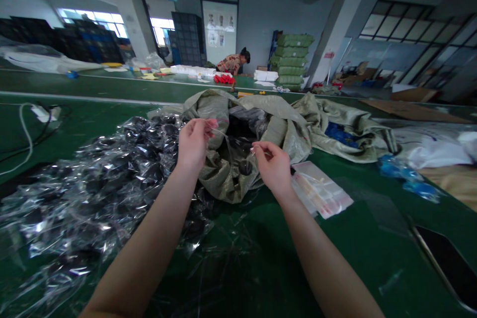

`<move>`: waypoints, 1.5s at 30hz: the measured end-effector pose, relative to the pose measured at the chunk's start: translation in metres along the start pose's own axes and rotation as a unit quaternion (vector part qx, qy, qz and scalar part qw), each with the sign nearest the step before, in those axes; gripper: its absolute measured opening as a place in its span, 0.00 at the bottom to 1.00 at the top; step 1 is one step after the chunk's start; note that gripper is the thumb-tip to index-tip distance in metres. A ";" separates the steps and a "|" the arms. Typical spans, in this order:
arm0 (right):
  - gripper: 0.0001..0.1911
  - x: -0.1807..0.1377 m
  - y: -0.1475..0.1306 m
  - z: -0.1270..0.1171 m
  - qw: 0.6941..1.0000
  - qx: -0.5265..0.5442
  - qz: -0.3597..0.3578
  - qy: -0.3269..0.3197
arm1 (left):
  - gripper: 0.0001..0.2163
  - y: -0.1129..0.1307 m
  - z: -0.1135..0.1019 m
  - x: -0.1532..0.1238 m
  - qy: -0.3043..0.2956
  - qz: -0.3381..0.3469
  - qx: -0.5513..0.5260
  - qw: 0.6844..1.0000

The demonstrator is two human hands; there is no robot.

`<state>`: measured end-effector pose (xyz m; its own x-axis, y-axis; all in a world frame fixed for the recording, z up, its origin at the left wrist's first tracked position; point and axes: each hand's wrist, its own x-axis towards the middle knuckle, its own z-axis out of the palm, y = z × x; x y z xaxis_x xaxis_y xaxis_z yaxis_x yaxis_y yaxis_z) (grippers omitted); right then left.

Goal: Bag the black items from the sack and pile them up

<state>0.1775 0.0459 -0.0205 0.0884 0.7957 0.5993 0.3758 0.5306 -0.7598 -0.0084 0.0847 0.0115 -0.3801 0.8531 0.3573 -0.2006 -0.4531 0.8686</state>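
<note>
While wrapped black items (108,189) lie heaped at lower left, the left hand (193,144) and right hand (274,166), apart at centre, pinch clear plastic (228,146).

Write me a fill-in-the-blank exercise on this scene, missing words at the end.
Clear plastic is pinched by the left hand and the ____ hand.
The heap of wrapped dark items lies to the ____ of the open sack.
The tabletop is coloured ____.
Missing words: right; left; green.
</note>
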 end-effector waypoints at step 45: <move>0.17 0.023 0.001 -0.031 0.950 0.253 0.182 -0.016 | 0.15 -0.002 0.018 -0.033 -0.263 -0.099 0.002 0.960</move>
<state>0.2086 0.0555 0.0007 0.0969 0.9577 0.2710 -0.1673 0.2840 -0.9441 0.0206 0.0616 0.0039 0.1739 0.9354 0.3077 -0.2185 -0.2681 0.9383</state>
